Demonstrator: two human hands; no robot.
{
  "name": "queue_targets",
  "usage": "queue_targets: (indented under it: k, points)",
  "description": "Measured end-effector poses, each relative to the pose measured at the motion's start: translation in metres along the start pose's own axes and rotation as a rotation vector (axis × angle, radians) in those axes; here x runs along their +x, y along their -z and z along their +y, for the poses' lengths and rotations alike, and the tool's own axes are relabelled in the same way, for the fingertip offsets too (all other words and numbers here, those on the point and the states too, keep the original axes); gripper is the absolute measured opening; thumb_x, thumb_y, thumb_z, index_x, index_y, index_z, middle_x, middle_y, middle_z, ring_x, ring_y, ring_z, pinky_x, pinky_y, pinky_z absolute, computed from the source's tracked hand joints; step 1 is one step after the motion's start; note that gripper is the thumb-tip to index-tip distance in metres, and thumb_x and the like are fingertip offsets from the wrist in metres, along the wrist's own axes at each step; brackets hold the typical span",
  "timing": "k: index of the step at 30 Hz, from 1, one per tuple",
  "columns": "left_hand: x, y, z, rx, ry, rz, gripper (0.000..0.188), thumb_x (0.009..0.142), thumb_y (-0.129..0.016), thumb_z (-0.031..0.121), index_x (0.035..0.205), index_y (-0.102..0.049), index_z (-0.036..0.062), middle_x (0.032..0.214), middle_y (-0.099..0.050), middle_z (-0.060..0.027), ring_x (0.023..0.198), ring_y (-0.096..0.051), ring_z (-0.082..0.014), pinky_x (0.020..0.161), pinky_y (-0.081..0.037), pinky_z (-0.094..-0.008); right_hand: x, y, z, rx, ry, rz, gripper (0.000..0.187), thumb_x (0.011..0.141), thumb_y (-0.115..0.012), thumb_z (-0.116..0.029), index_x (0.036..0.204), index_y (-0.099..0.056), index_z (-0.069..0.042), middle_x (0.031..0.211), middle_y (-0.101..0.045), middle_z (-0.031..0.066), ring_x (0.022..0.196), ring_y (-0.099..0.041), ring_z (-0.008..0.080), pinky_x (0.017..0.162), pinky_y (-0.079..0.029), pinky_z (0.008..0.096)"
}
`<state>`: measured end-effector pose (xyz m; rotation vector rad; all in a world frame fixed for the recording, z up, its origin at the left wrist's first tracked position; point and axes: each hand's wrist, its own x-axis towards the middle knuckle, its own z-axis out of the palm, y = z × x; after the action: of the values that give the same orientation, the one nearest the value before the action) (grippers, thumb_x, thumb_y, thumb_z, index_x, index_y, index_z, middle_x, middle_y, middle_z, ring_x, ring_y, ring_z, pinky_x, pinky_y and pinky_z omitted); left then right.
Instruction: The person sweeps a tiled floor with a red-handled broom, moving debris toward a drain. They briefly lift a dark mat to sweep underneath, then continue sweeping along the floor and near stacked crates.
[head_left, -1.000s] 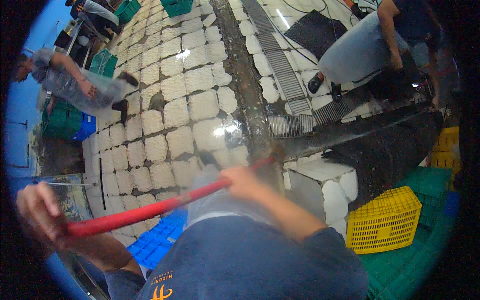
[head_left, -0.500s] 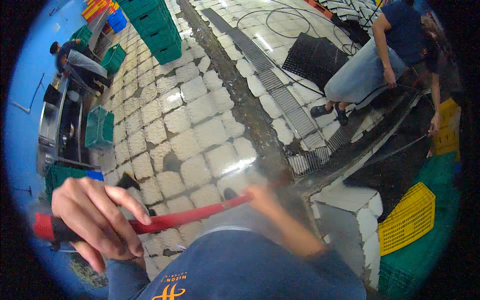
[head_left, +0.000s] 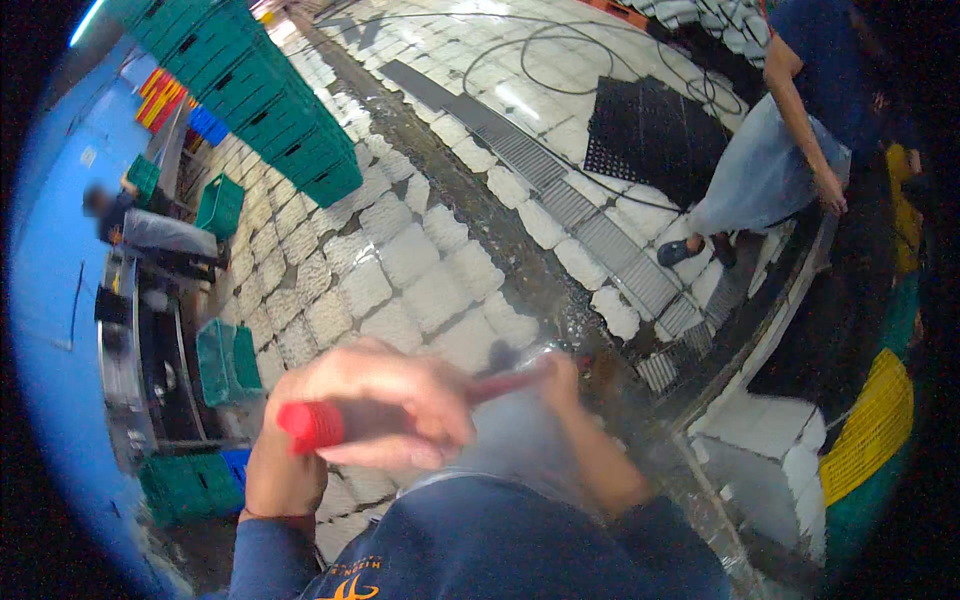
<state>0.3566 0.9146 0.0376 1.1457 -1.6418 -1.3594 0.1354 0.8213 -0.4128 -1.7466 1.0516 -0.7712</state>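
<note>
A long red pole with a black grip and a red end cap crosses low in front of my body. My left hand is wrapped around its grip end, blurred by motion, with the cap sticking out past the wrist side. Further along the shaft, my right hand closes on the pole near the floor drain channel. What is at the pole's far end cannot be made out.
Stacked green crates stand ahead on wet tiles. A slotted drain grate, a black mat and a hose lie ahead right. A person bends at right, near a yellow crate. Another person works by steel sinks.
My left hand and the pole's cap end have moved right, closer to my right hand. The left fingers, looser before, now wrap the grip. The view has turned, shifting the surroundings.
</note>
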Motion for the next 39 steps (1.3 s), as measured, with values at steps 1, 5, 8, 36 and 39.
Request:
queue_targets:
  k: [1, 5, 8, 36, 39]
  points:
    - [0.011, 0.019, 0.002, 0.049, 0.021, -0.004, 0.017, 0.087, -0.076, 0.013, 0.096, -0.069, 0.0006, 0.087, -0.074, -0.0172, 0.082, -0.073, -0.0348, 0.091, -0.051, -0.0594, 0.025, -0.014, -0.003, 0.013, 0.04, 0.022, 0.005, 0.082, -0.067, -0.005, 0.086, -0.068, -0.002, 0.079, -0.066, 0.0161, 0.078, -0.065, 0.0355, 0.071, -0.049, 0.044]
    - [0.045, 0.092, 0.012, 0.061, -0.061, -0.043, 0.017, 0.089, -0.074, 0.015, 0.098, -0.069, 0.0006, 0.088, -0.073, -0.0159, 0.081, -0.071, -0.0356, 0.09, -0.05, -0.0577, 0.11, -0.072, -0.027, 0.045, 0.2, 0.179, 0.003, 0.082, -0.066, -0.003, 0.085, -0.067, -0.002, 0.077, -0.061, 0.0146, 0.078, -0.06, 0.034, 0.071, -0.046, 0.0436]
    - [0.063, 0.142, 0.013, 0.099, -0.176, -0.203, 0.015, 0.09, -0.072, 0.009, 0.1, -0.068, -0.0014, 0.09, -0.071, -0.0155, 0.084, -0.07, -0.0349, 0.093, -0.05, -0.0567, 0.166, -0.112, -0.045, 0.132, 0.137, 0.103, 0.003, 0.082, -0.064, -0.004, 0.084, -0.066, -0.002, 0.079, -0.059, 0.0124, 0.08, -0.059, 0.0322, 0.073, -0.044, 0.041]
    - [0.103, 0.663, -0.17, -0.238, -0.32, -0.062, 0.029, 0.082, -0.08, 0.022, 0.069, -0.065, 0.002, 0.064, -0.067, -0.0108, 0.062, -0.07, -0.0281, 0.074, -0.058, -0.0499, 0.484, -0.357, -0.138, -0.18, -0.025, 0.014, 0.018, 0.076, -0.069, -0.005, 0.093, -0.068, -0.012, 0.091, -0.068, 0.0124, 0.092, -0.065, 0.0357, 0.078, -0.049, 0.0494]
    - [0.13, 0.696, -0.156, -0.062, -0.194, 0.083, 0.028, 0.077, -0.084, 0.021, 0.071, -0.064, 0.0022, 0.066, -0.068, -0.0107, 0.071, -0.073, -0.0293, 0.077, -0.058, -0.0509, 0.555, -0.403, -0.119, -0.039, 0.069, 0.031, 0.015, 0.077, -0.069, -0.004, 0.09, -0.067, -0.011, 0.088, -0.066, 0.0117, 0.088, -0.062, 0.0372, 0.077, -0.048, 0.048]
